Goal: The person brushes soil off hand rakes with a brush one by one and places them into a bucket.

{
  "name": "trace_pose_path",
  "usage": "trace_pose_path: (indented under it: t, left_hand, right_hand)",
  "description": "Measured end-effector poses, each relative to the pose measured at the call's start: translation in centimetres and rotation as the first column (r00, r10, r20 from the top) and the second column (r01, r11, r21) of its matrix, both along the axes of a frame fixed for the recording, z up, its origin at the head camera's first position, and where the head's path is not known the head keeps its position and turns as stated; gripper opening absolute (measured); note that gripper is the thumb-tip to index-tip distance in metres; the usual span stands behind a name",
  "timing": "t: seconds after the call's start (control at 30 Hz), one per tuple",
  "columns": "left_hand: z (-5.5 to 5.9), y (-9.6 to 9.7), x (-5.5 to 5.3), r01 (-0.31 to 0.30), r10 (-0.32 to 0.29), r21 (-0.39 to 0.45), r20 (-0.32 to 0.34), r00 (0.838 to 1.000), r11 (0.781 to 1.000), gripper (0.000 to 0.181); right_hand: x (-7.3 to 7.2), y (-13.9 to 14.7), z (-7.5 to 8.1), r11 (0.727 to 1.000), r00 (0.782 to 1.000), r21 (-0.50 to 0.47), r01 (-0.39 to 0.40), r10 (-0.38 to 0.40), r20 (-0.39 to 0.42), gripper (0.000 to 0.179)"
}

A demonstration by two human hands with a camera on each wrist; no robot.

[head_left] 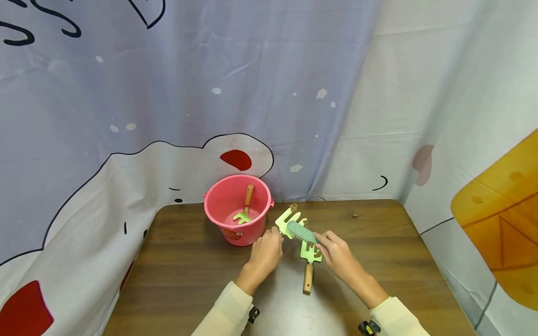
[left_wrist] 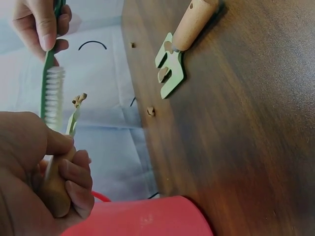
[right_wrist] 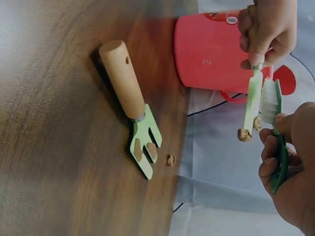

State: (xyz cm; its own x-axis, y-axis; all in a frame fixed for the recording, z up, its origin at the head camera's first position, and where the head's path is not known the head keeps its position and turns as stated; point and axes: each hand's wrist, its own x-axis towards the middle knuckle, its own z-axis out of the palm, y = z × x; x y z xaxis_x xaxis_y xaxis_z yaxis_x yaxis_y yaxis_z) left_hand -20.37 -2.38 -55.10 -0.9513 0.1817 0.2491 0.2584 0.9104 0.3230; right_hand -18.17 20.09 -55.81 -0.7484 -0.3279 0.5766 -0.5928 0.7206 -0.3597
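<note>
Right grip (head_left: 339,254) pinches the brush (head_left: 301,231), its long axis slanting far and left so the bristles (right_wrist: 269,101) face the raised fork (right_wrist: 253,98) just beside them, which the left grip (head_left: 266,251) holds by its handle (left_wrist: 56,194) above the surface (head_left: 197,284), right of the bucket (head_left: 238,236).

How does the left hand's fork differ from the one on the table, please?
The held fork is raised in the left hand, whereas the lying fork rests on the table. The held fork's handle is partly covered; the lying fork's is uncovered. Both have green prongs with brown clumps.
</note>
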Motion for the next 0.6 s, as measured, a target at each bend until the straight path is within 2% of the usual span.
trace_pose_path:
  t: [0.23, 0.6]
  left_hand:
    - [0.0, -0.2, 0.0, -0.002, 0.002, -0.005, 0.006, 1.000, 1.000, 0.021]
    - [-0.3, -0.5, 0.1, 0.014, -0.014, -0.040, -0.004, 1.000, 0.999, 0.022]
  right_hand:
    - [-0.2, 0.3, -0.2, 1.000, 1.000, 0.004, 0.010, -0.010, -0.008, 0.032]
    - [-1.5, 1.8, -0.4, 0.997, 0.999, 0.065, 0.046, -0.045, -0.022, 0.030]
